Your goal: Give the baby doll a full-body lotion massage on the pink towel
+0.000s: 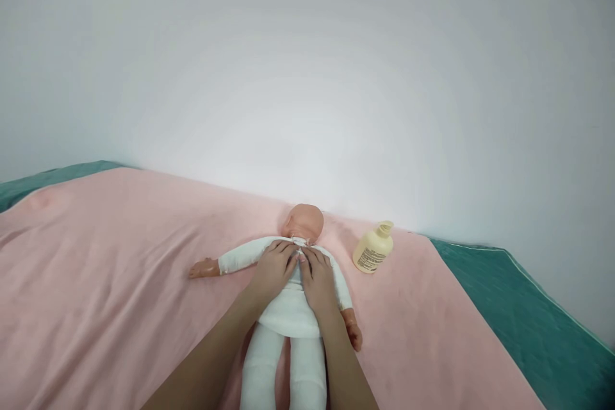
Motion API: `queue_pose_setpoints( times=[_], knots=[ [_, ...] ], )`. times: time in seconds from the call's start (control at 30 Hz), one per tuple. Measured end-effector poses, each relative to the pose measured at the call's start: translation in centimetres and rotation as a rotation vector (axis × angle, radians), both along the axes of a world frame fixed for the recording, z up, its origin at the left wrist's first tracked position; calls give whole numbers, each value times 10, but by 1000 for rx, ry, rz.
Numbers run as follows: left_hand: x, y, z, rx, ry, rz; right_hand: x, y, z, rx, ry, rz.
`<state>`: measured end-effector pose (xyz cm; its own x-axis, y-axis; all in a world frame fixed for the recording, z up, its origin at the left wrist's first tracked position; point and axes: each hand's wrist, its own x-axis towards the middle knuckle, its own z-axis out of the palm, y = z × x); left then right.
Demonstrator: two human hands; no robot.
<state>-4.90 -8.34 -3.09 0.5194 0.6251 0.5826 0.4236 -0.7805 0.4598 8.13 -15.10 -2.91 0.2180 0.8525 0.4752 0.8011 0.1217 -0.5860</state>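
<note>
A baby doll (303,223) in a white suit lies on its back on a pink blanket (106,269), head toward the wall. My left hand (275,267) and my right hand (317,275) rest side by side on the doll's chest, fingertips at the white collar just below its chin. The fingers appear to pinch the fabric at the neckline. The doll's one arm stretches out to the left; its other hand lies beside my right forearm.
A cream pump bottle (373,248) lies on the blanket right of the doll's head. Green bedding (528,320) shows past the blanket's right and far left edges. A plain white wall stands close behind.
</note>
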Motion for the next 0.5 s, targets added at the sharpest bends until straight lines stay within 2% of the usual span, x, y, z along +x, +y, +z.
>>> queue_pose_setpoints(
  times=[0.2,0.37,0.5],
  knots=[
    [-1,2,0,-60,23,-45,-1,2,1,-52,0,-13],
    [-5,-3,5,-97,-137,-38,-2,-9,7,94,129,9],
    [-20,-20,12,-105,-300,-40,-8,-31,15,207,229,-63]
  ],
)
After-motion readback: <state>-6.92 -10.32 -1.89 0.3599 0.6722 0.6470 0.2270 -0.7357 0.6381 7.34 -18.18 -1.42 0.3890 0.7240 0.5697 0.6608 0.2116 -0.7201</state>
